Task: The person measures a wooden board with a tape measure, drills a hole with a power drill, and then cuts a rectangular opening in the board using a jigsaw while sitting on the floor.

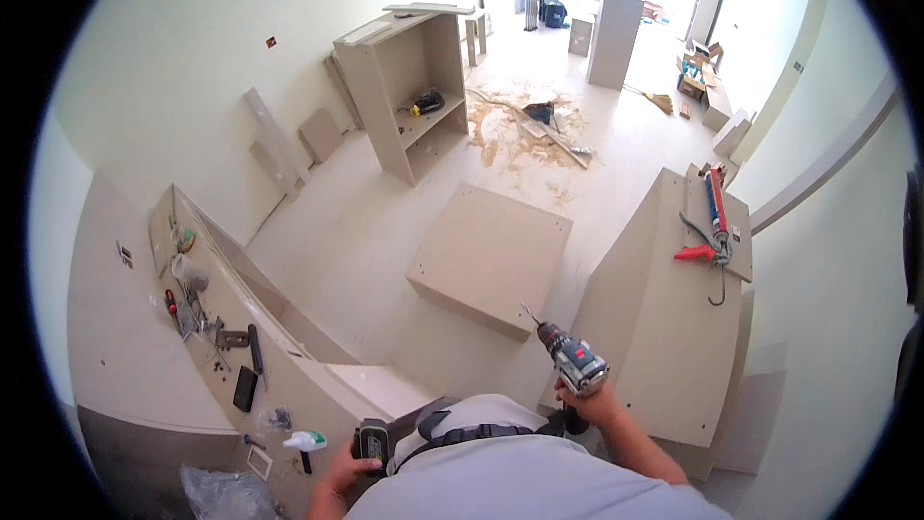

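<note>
My right hand (602,409), lower right of centre, grips a grey-and-black cordless drill (577,366) with a long bit pointing forward. My left hand (345,477), at waist level on the lower left, holds a black battery pack (371,445). Beside that hand, a cabinet top (226,385) carries loose tools, a white bottle (304,440) and a plastic bag (226,491). A low beige box unit (489,260) lies on the floor beyond the drill. To my right, a larger beige cabinet (635,318) bears a red caulking gun (701,252).
An upright open cabinet (399,53) holds a yellow-and-black tool (428,104). Farther back are sawdust and offcuts (539,135), a broom (657,101), open cartons (695,77) and a tall panel unit (614,39). Boards (320,135) lean along the left wall.
</note>
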The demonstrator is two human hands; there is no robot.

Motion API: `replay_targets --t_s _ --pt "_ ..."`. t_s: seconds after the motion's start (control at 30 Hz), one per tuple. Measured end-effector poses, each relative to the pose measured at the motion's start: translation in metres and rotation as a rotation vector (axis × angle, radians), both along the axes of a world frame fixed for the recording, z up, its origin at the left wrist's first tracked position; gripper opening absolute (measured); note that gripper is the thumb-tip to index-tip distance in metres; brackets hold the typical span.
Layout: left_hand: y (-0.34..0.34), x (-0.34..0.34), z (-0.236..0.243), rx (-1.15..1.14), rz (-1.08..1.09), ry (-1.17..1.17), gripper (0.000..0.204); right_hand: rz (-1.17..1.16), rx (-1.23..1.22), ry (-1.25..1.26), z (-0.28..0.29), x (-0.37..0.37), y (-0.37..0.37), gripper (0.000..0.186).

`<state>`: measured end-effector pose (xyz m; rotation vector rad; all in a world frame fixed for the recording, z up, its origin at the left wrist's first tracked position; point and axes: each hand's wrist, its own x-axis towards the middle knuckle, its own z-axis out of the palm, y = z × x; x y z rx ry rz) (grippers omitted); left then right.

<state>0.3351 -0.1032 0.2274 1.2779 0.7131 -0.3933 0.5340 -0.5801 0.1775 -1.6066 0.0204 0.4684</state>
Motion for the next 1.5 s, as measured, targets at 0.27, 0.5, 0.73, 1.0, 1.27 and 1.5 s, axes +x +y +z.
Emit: replay_targets --t_s 0.27,0.5,0.73,1.0,1.27,1.5 --pt "0.021 0.17 -0.052 0.202 -0.153 0.017 0.059 -0.022 -0.434 -0.314 -0.011 -0.005 -0.019 0.034" --pt "0.068 0.319 -0.093 0.218 -0.201 0.001 0.055 -0.33 -0.247 -0.091 -0.003 0.052 0.034 0.031" --pt "0.161 0.483 -0.118 0.708 -0.642 0.128 0.052 -0.882 0.12 0.174 -0.013 0.158 0.16 0.045" --pt "0.278 0.648 -0.137 0.797 -0.882 0.079 0.05 -0.885 -0.198 0.26 -0.088 0.208 0.247 0.027" --pt "0.269 0.803 -0.133 1.158 -1.341 -0.467 0.079 -1.121 0.112 0.487 -0.153 0.281 0.335 0.04" --pt "0.286 0.931 -0.231 0.903 -1.862 -0.557 0.082 -1.678 0.427 0.297 -0.204 0.357 0.457 0.038"
